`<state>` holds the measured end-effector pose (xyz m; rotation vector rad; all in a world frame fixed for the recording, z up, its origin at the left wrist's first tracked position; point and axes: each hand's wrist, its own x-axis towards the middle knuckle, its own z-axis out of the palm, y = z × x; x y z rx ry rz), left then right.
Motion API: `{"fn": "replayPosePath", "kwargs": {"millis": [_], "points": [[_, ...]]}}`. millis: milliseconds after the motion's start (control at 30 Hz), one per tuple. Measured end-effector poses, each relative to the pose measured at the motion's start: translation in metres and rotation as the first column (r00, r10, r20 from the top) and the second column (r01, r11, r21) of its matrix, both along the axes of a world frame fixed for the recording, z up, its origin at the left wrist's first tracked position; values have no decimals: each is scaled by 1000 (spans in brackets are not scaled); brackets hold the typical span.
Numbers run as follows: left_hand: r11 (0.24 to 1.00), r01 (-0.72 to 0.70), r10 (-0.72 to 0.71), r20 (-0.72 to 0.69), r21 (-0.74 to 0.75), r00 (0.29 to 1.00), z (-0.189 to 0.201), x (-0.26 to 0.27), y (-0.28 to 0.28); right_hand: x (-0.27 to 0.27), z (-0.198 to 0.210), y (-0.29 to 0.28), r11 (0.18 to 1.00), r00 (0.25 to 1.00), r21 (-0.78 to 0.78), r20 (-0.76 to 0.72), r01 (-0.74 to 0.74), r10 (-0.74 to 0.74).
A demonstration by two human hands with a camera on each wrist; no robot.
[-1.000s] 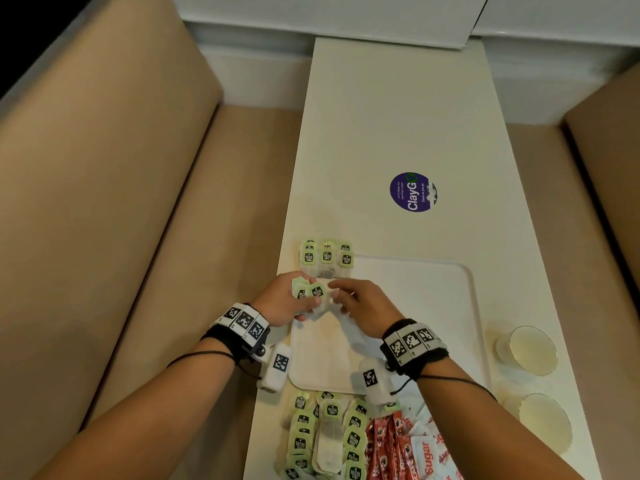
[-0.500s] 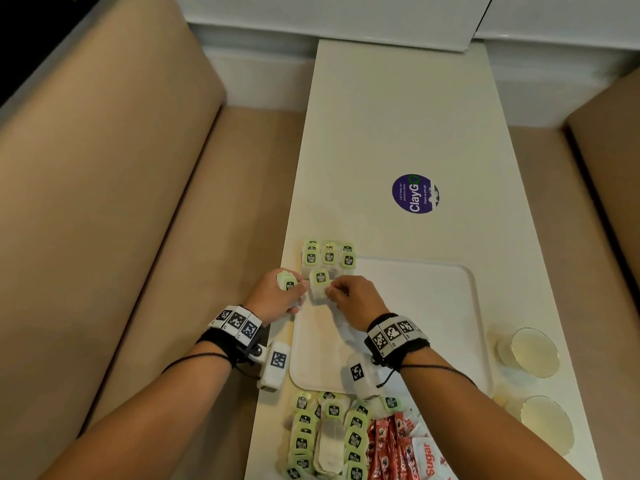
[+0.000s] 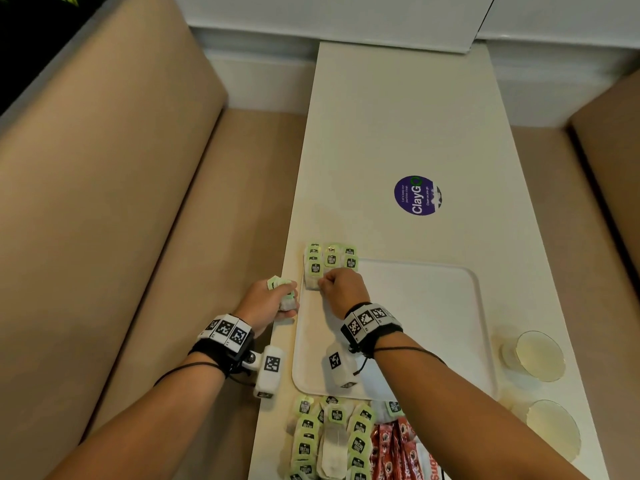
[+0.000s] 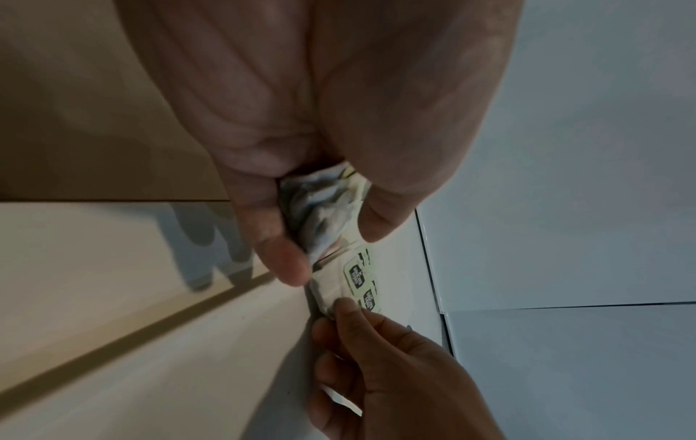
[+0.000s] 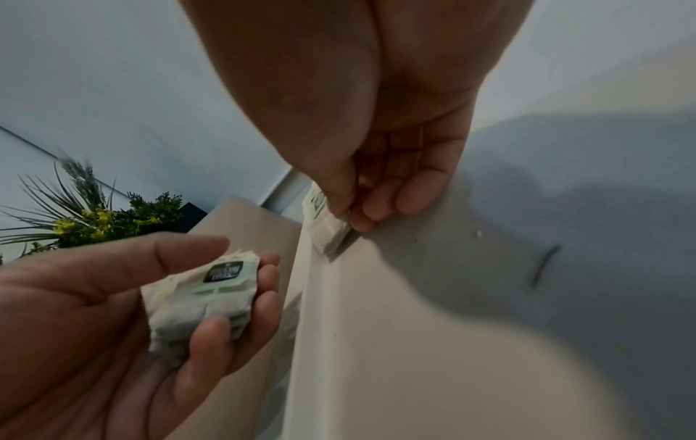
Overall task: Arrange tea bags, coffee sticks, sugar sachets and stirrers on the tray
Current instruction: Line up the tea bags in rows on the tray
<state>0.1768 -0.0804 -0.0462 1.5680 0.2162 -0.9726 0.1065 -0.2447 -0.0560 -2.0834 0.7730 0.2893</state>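
A white tray [image 3: 433, 323] lies on the table, with several green-tagged tea bags [image 3: 330, 259] lined up at its far left corner. My right hand [image 3: 325, 282] pinches one tea bag [image 5: 327, 232] and sets it against that row on the tray. My left hand [image 3: 282, 294] hovers just left of the tray's edge and grips a small stack of tea bags [image 5: 211, 294] in curled fingers. A loose pile of tea bags [image 3: 329, 441] lies near the table's front edge, with red coffee sticks [image 3: 391, 448] and a sugar sachet [image 3: 429, 462] to its right.
Two glass cups [image 3: 536, 355] [image 3: 554, 431] stand right of the tray. A purple round sticker [image 3: 417, 195] marks the table's middle. Beige bench seats [image 3: 138, 237] flank the narrow table on both sides. A plant [image 5: 94, 214] shows in the right wrist view.
My right hand carried one tea bag away from the left hand's stack toward the far row on the tray. My left hand drew back to the left, off the tray.
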Motion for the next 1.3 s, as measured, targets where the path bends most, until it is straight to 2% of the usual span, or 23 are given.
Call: {"fn": "replayPosePath", "kwargs": {"millis": [200, 300, 500, 600, 767, 867, 1033, 1300], "points": [[1000, 18, -18, 5, 6, 1000, 5, -2, -2, 4, 1, 1, 1000, 999, -25, -32, 8, -9], [995, 94, -95, 56, 17, 994, 5, -3, 0, 1, 4, 0, 999, 999, -20, -33, 26, -27], [994, 109, -111, 107, 23, 988, 10, -6, -2, -17, 6, -3, 998, 997, 14, 53, 59, -60], [987, 146, -153, 146, 59, 977, 10, -7, -2, -29, 6, 0, 997, 992, 76, 125, 26, -36], [985, 156, -167, 176, 76, 970, 9, -9, -5, -49, 10, 7, 983, 989, 149, 119, -104, 86], [981, 180, -190, 176, 71, 966, 9, -10, -8, -55, 7, 11, 976, 984, 193, 159, -105, 75], [975, 208, -220, 178, 82, 959, 7, -11, -11, -53, 1, 12, 979, 981, 190, 190, -77, 41], [977, 206, -211, 139, 50, 968, 7, -7, -14, -40, 2, -10, 996, 981, 79, 194, -31, 15]]}}
